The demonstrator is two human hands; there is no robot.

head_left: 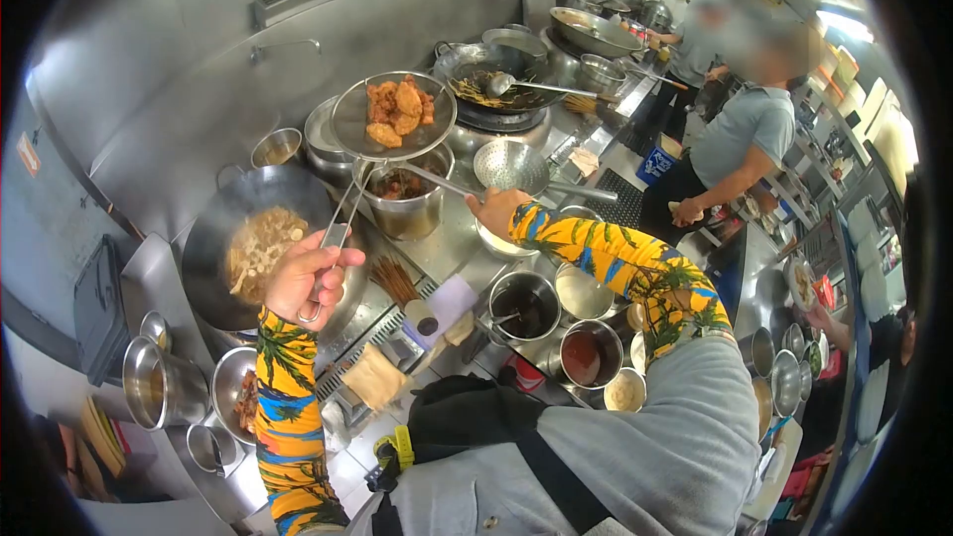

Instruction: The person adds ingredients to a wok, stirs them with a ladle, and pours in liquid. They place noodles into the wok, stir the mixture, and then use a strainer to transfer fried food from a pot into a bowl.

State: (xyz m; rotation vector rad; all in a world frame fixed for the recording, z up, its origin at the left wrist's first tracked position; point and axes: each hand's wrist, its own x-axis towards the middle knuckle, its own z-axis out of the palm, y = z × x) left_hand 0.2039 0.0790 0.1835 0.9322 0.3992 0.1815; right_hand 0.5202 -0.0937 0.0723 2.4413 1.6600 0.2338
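Observation:
My left hand (pixel 316 283) is closed round the handle of metal tongs (pixel 347 206), whose arms reach up toward a round mesh strainer (pixel 347 129). Several pieces of fried food (pixel 399 111) lie in the strainer, which is over a deep metal pot (pixel 409 208). The strainer's long handle runs down to the right, and my right hand (pixel 499 210) holds it. Below and left of the pot, a large wok (pixel 208 238) contains pale sliced food (pixel 263 246) in liquid.
A second wok (pixel 467 60) with a ladle (pixel 501 85) stands at the back. A perforated ladle (pixel 511 167) lies right of the pot. Sauce containers (pixel 592 357) are beside my right arm. A person in grey (pixel 740 134) stands at the right.

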